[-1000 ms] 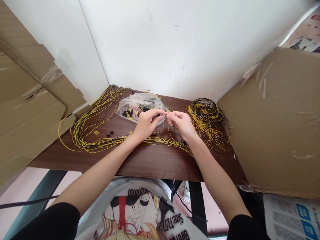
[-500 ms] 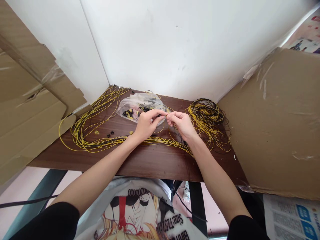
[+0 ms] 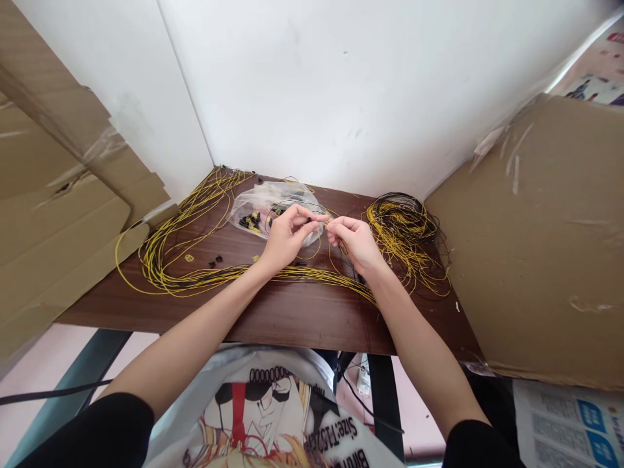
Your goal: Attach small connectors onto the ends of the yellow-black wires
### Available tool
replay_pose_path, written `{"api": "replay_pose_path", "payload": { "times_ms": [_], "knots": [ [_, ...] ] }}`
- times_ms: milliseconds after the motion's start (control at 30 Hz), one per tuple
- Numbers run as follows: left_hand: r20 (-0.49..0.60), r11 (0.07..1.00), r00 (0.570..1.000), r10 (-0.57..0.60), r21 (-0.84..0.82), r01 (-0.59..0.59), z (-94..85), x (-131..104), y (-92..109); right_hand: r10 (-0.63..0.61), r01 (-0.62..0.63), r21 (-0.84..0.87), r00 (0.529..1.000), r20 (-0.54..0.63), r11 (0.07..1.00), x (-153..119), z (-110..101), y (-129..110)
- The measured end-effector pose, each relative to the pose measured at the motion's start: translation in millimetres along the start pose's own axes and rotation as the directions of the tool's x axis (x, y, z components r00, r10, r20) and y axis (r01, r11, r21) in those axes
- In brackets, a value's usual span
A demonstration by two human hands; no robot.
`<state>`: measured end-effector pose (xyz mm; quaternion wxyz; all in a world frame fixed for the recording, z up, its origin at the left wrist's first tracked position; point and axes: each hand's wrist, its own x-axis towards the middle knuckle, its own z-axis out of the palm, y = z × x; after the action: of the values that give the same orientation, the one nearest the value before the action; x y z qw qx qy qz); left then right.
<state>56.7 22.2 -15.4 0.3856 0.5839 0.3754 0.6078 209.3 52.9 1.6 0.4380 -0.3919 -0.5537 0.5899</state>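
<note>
My left hand [image 3: 288,238] and my right hand [image 3: 357,244] meet fingertip to fingertip above the tabletop, just in front of a clear plastic bag [image 3: 273,194]. A thin yellow wire [image 3: 330,224] is pinched between my right thumb and forefinger. My left thumb and forefinger close at the same spot; whatever small piece they grip is mostly hidden. Inside the bag lie small black and yellow connector pieces [image 3: 250,222]. Under my wrists runs a long bundle of yellow and black wires [image 3: 312,274].
A tangled coil of yellow and black wires [image 3: 402,221] lies at the right. Loose yellow [image 3: 188,258] and black pieces [image 3: 215,261] dot the brown tabletop [image 3: 292,318]. Cardboard stands at the left [image 3: 53,214] and right [image 3: 531,247], with a white wall [image 3: 312,97] behind.
My left fingers have shifted up slightly, and the forefinger is straighter at the meeting point. My right hand stays nearly where it was, still pinching the wire.
</note>
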Motion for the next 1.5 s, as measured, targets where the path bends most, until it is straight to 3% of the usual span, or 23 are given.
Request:
{"api": "replay_pose_path", "payload": {
  "times_ms": [167, 233, 400, 733, 1067, 1500],
  "knots": [
    [-0.107, 0.998, 0.992, 0.06, -0.001, -0.06, -2.2, 5.6, -1.6, 0.003, -0.003, 0.001, 1.0, -0.004, 1.0, 0.5, 0.0, 1.1],
    [-0.152, 1.0, 0.988, 0.025, -0.01, -0.027, -2.4, 6.3, -1.7, 0.004, -0.004, -0.004, 1.0, -0.005, 1.0, 0.5, 0.2, 1.6],
    [-0.13, 0.982, 0.981, -0.145, -0.137, 0.127, -1.5, 5.3, 1.0, -0.011, 0.011, -0.019, 1.0, -0.005, 1.0, 0.0, 2.0, 2.7],
    [-0.101, 0.962, 0.972, -0.211, -0.197, 0.188, -0.7, 2.9, 5.2, -0.014, 0.014, -0.01, 1.0, -0.022, 1.0, -1.2, 4.6, 3.2],
    [-0.139, 0.99, 0.982, -0.128, -0.08, 0.118, -3.2, 3.0, 1.4, 0.006, -0.005, 0.027, 1.0, -0.018, 1.0, -2.2, 4.8, 1.5],
    [-0.078, 0.969, 0.989, 0.128, 0.222, -0.108, 2.0, -1.6, 4.3, -0.055, 0.051, -0.097, 0.997, -0.045, 0.994, -2.1, 3.3, 0.5]
  ]
}}
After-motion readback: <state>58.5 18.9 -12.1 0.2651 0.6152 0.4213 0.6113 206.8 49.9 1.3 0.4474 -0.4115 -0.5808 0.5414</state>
